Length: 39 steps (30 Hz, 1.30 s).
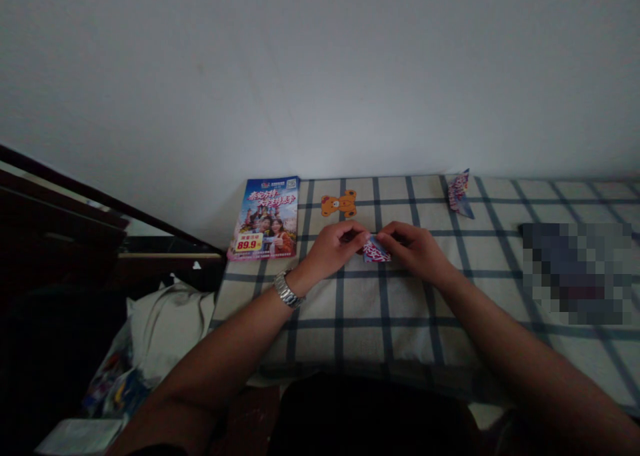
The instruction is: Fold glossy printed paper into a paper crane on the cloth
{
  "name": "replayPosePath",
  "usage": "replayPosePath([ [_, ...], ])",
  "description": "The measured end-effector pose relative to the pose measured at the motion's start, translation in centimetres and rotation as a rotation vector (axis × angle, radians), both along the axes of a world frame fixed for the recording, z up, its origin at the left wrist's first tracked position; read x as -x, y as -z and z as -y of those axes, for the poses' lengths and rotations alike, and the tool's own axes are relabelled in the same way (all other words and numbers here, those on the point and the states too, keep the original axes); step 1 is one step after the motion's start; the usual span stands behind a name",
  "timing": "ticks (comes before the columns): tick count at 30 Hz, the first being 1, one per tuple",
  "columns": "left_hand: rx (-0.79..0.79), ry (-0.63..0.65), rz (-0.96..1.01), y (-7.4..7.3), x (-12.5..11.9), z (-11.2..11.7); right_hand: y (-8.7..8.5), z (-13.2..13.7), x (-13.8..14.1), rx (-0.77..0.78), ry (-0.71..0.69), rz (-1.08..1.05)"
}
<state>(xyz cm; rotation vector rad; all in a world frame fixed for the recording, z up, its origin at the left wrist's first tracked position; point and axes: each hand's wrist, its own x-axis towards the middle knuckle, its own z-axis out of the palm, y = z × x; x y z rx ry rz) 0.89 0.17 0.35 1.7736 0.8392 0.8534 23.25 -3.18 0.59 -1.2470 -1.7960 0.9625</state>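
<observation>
Between my two hands is a small piece of folded printed paper (376, 251), white, blue and pink. My left hand (336, 248), with a metal watch on its wrist, pinches the paper's left side between thumb and fingers. At its upper right edge, my right hand (414, 251) pinches the same paper. Part of the paper is hidden behind the fingers. Just beyond my left hand lies an orange cartoon bear (340, 204), flat on the checked cloth. A second folded paper piece (460, 195), with a similar print, stands near the wall at the right.
A checked cloth (320, 329) covers the surface against the pale wall (320, 76). A stack of printed flyers (270, 219) lies at the back left. On the right is a blurred dark item (575, 273). Bags (167, 323) sit lower down at the left.
</observation>
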Motion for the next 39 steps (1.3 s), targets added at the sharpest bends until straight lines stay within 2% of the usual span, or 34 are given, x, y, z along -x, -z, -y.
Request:
replayPosePath([
  [7,-0.068,-0.075,-0.032,-0.27,0.19,0.23,-0.19,0.00,0.11,0.036,0.030,-0.018],
  [15,-0.041,-0.048,-0.047,-0.56,0.05,0.34,-0.55,0.09,0.07,-0.038,0.042,0.080],
  [27,0.060,0.031,0.018,-0.04,-0.05,0.03,0.14,-0.13,-0.12,-0.011,0.078,0.059],
  [34,0.064,-0.020,0.005,0.04,-0.07,-0.11,-0.20,-0.04,-0.10,0.015,0.078,0.061],
  [39,0.030,-0.086,0.047,-0.02,-0.02,-0.17,-0.25,-0.03,0.09,0.035,0.056,-0.017],
])
